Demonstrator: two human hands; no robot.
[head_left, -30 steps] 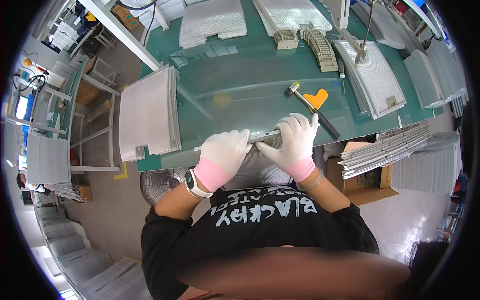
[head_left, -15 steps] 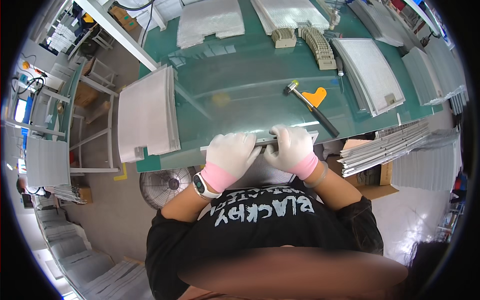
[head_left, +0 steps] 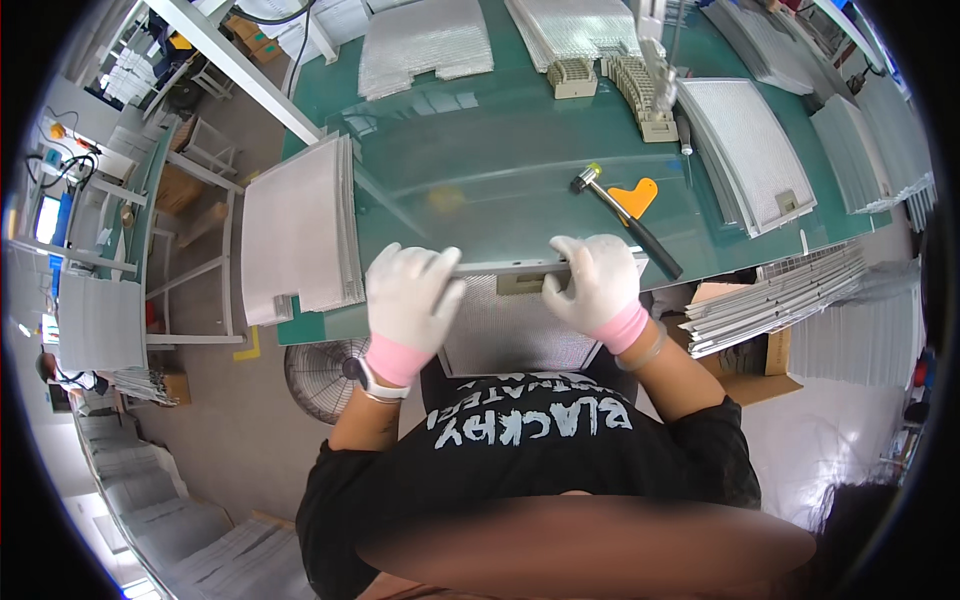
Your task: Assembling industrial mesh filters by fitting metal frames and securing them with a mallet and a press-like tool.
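Note:
A framed mesh filter panel (head_left: 520, 325) with a metal rim leans between my body and the table's front edge. A small tan plate (head_left: 522, 284) sits just below its upper rail. My left hand (head_left: 408, 300), in a white glove with a pink cuff, is at the left end of that rail, thumb and fingers spread. Toward the right end is my right hand (head_left: 600, 283), gloved alike, its thumb and forefinger apart on either side of the rail. Neither hand looks closed tightly; the glove undersides are hidden.
On the green table (head_left: 420, 190) lie a hammer (head_left: 630, 220), an orange flat tool (head_left: 637, 196), a screwdriver (head_left: 684, 130) and rows of tan clips (head_left: 630, 90). Mesh sheet stacks (head_left: 300, 225) stand around. Below are a fan (head_left: 325, 378) and a carton (head_left: 765, 375).
My hands have moved apart from the middle of the rail, the left one leftward with fingers opening. More of the panel and its tan plate shows. A blurred hanging thing appears over the clips.

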